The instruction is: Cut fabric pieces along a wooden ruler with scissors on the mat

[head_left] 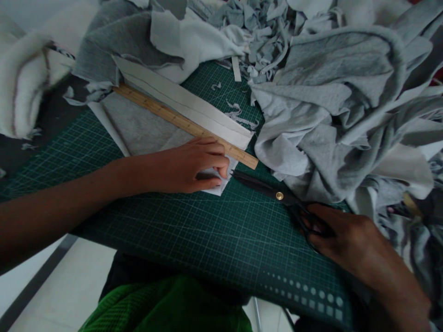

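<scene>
Pinched at its right end by my left hand (pixel 207 166), a folded light grey cloth (pixel 141 124) lies flat on the green cutting mat (pixel 194 226). A wooden ruler (pixel 173 117) runs diagonally across the cloth, just beyond my fingers. Behind the ruler is a white strip (pixel 194 103) with a line along it. My right hand (pixel 342 230) has its fingers through the handles of black scissors (pixel 263 186). The scissor blades look nearly closed, and their tips are at the cloth's right edge, close to my left fingertips.
A large heap of grey cloth (pixel 321 101) covers the right side. Small scraps (pixel 256 46) are piled at the back, with thin offcuts (pixel 238 113) on the mat. More grey fabric (pixel 117 37) lies at the back left, beside a thick white roll (pixel 20 87).
</scene>
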{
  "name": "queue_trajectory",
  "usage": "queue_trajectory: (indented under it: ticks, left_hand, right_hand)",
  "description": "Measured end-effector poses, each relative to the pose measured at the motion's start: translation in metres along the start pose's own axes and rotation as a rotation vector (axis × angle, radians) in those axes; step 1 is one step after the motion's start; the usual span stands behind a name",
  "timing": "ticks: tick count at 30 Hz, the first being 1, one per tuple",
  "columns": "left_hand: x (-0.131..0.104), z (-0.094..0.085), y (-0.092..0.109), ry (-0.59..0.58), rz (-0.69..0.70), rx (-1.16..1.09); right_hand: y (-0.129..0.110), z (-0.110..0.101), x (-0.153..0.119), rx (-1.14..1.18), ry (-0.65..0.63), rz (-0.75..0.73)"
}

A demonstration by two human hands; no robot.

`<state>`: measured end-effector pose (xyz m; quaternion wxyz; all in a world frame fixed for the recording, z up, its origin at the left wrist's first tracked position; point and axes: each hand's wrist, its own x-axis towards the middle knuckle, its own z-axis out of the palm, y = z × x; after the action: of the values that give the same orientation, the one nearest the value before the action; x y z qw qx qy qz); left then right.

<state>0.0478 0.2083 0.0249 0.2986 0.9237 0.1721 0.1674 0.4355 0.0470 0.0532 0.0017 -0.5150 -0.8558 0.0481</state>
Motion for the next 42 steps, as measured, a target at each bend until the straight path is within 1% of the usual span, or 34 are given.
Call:
queue_trajectory:
  ticks: [9,14,19,23,29,33,37,42]
  left_hand:
    - [0.001,-0.001,0.001,-0.023,0.001,0.016]
    - [0.001,0.0,0.0,-0.025,-0.005,0.037]
    - [0.001,0.0,0.0,-0.022,0.003,0.039]
    - [0.001,0.0,-0.001,-0.029,0.005,0.045]
    - [0.001,0.001,-0.001,-0.021,-0.003,0.024]
    - [0.001,0.001,-0.001,-0.029,-0.003,0.029]
    - [0.0,0.0,-0.001,-0.016,0.004,0.027]
    - [0.0,0.0,0.002,-0.016,-0.023,0.028]
  right_hand:
    - [-0.001,-0.001,0.0,0.053,-0.03,-0.029]
    - [-0.011,-0.001,0.0,0.055,0.008,0.052]
    - [-0.016,0.0,-0.005,0.035,0.061,0.057]
    - [-0.011,-0.001,-0.006,0.003,0.056,0.072]
    - [0.002,-0.001,-0.003,-0.041,0.057,0.029]
    - [0.002,-0.003,-0.001,-0.071,0.066,0.01]
    - [0.0,-0.004,0.001,-0.039,0.047,0.003]
    - [0.0,-0.003,0.001,-0.03,0.046,0.009]
